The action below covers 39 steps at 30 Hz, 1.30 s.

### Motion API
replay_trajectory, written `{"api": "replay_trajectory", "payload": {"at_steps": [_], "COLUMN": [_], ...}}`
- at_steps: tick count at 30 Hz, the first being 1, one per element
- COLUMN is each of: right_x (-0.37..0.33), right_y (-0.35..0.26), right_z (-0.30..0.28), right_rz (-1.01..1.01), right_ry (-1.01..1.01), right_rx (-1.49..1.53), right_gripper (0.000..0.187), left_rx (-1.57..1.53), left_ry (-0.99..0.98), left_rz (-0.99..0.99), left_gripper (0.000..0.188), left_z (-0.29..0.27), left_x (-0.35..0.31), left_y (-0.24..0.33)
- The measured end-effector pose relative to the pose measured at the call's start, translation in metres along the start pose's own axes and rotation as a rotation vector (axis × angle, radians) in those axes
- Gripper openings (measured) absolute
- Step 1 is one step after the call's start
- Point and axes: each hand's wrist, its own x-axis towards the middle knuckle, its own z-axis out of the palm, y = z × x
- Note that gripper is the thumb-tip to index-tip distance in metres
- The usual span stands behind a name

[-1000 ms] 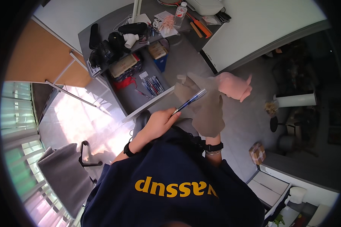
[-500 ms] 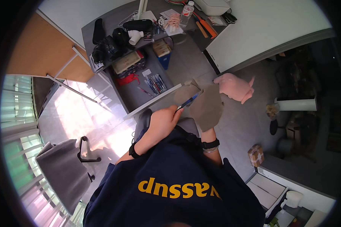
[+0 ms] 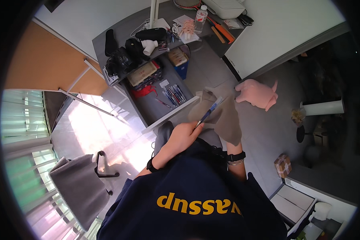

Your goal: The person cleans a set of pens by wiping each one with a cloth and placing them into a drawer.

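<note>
Pen [image 3: 206,116] and cloth [image 3: 230,122] have shifted since half a second ago: the pen slants more steeply away from the left hand [image 3: 183,138], and its far end, then tucked against the cloth, now shows in full. More of the pen's length is visible, with the grey-brown cloth spread wider behind it; whether the two touch is unclear. The left hand pinches the pen's near end between thumb and fingers, as before. Draped cloth covers the right hand, so its grip cannot be told; only the right wrist [image 3: 233,148] shows below. As the view has turned, everything sits further right in it. Beyond the left hand, the open drawer [image 3: 148,110] holds other pens [image 3: 174,96], with the bench [image 3: 101,45] farther off. A pink plush [image 3: 257,94] lies on the floor beyond the right hand, and a chair [image 3: 78,188] stands to the left hand's left.
</note>
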Motion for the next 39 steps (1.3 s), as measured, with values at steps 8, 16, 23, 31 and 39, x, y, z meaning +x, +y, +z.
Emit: {"api": "replay_trajectory", "payload": {"at_steps": [8,16,23,31,39], "right_x": [-0.008,0.016,-0.002,0.002,-0.024], "right_y": [0.023,-0.053,-0.013,-0.018,-0.010], "right_z": [0.026,0.030,0.043,0.034,0.031], "right_rz": [-0.164,0.001,-0.026,0.295,-0.252], "right_ry": [-0.001,-0.060,0.204,0.167,-0.175], "right_rx": [-0.131,-0.782,-0.082,0.680,-0.151], "right_gripper": [0.032,0.036,0.034,0.038,0.034], "left_rx": [0.000,-0.948,-1.128,-1.042,-0.251], "left_ry": [0.100,-0.086,-0.118,0.031,-0.155], "left_rz": [0.031,-0.297,-0.363,-0.263,-0.085], "left_gripper": [0.037,0.034,0.034,0.036,0.031], "left_z": [0.016,0.017,0.027,0.025,0.026], "left_x": [-0.007,0.006,0.012,0.011,0.010], "left_y": [-0.015,-0.023,-0.018,-0.024,-0.022]}}
